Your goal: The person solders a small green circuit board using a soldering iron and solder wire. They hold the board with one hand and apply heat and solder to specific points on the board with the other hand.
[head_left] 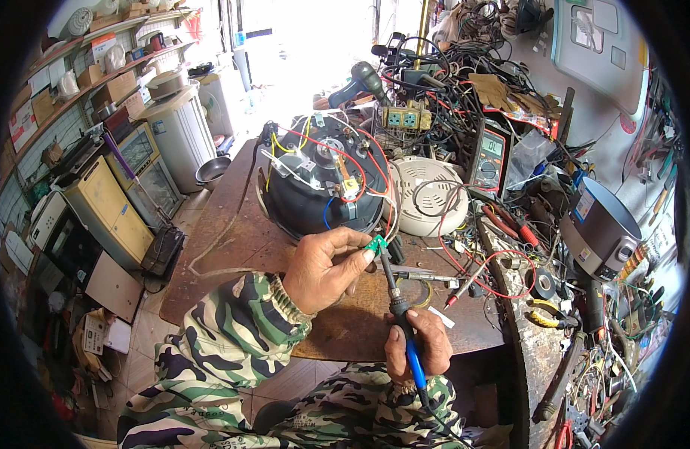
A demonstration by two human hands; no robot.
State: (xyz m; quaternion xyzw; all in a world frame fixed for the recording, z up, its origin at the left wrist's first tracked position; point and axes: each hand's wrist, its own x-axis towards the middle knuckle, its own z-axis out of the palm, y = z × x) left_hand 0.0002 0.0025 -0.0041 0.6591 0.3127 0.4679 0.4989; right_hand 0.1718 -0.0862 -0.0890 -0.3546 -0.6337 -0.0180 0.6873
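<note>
A person in camouflage sleeves works at a brown wooden table point(225, 243), the left hand point(324, 271) pinching a small green circuit board point(375, 244) between thumb and fingers above the table's middle. The right hand point(419, 348), fingers closed around its grip, holds a slim soldering iron with a blue handle point(414, 361), its tip angled up to the board's near edge; whether they touch cannot be told. The step in hand appears to be soldering at the board, which calls for a steady pinch and a well-placed tip, fingers clear of the hot metal. Just beyond sits an upturned round black appliance base point(285, 202), wired in red, yellow and blue; its loose leads hang close to the board and could snag. To its right rests a round cream plastic cover with vent slots point(419, 187), with a digital multimeter point(491, 159) farther right. A red-tipped test probe point(452, 298) lies right of the iron, its looping lead crowding that side, near yellow-and-black pliers point(550, 318).
</note>
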